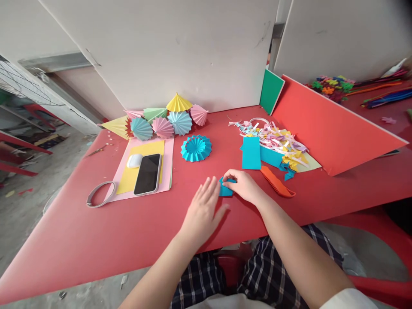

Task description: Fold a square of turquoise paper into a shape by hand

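Pinching small blue paper [225, 191] just below frame centre: right hand [242, 184]. Left hand [202, 209] beside it, unclenched, fingers extended. Pleated blue rosette [197, 148] near centre.

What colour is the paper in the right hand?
The paper is bright blue, in the head view.

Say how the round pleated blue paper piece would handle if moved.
The round pleated blue paper piece looks thin, so probably light. Its folds likely add stiffness, though pinching could crush them. Lying broad side down, it should slide, not roll.
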A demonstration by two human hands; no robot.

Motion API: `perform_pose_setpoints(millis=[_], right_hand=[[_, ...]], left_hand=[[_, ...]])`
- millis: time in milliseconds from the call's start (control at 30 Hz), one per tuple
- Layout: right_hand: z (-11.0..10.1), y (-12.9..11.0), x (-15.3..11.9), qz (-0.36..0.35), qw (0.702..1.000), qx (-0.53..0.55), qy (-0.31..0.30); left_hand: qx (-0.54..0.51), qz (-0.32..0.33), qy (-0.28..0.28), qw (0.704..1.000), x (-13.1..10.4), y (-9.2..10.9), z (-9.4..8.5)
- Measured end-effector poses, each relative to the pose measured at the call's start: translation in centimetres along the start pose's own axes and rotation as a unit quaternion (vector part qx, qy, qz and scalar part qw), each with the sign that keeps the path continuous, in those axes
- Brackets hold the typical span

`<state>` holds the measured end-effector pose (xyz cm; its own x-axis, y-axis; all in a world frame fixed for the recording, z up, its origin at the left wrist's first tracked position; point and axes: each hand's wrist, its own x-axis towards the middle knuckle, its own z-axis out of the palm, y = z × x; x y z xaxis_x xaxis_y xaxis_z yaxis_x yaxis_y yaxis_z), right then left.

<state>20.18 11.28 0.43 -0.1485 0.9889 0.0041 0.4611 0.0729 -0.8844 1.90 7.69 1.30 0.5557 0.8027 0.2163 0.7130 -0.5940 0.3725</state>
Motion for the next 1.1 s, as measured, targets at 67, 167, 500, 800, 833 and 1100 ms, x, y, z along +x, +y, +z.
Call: perform_pose_setpoints(millis=[67,167,500,800,833,1100], right_hand=[[0.3,-0.1,-0.3,-0.005,1.000,-0.019,0.000],[0.2,-0.2,-0.6,-0.040,0.994,-0.104,0.014],[-0.6,0.9,-1.3,-0.100,0.941,-0.319,-0.051],[-1.0,0.4,-1.4,-0.095,0.929,-0.349,-0.083],[-1.0,0.4,-1.5,-0.094,0.928,-0.349,-0.085],[-0.9,0.7,-1.5,-0.081,0.935,-0.337,-0.073]], left_hand=[[0.050,0.025,-0.057,0.997,-0.7,0.8,1.2],[0.105,0.030,-0.082,0.991,-1.0,1.3,2.3],[0.122,0.040,-0.085,0.988,-0.9,1.1,2.2],[0.117,0.040,-0.087,0.989,-1.0,1.1,2.1],[0.115,0.041,-0.089,0.988,-0.9,1.1,2.1],[0.121,0.037,-0.107,0.986,-0.9,1.0,1.8]])
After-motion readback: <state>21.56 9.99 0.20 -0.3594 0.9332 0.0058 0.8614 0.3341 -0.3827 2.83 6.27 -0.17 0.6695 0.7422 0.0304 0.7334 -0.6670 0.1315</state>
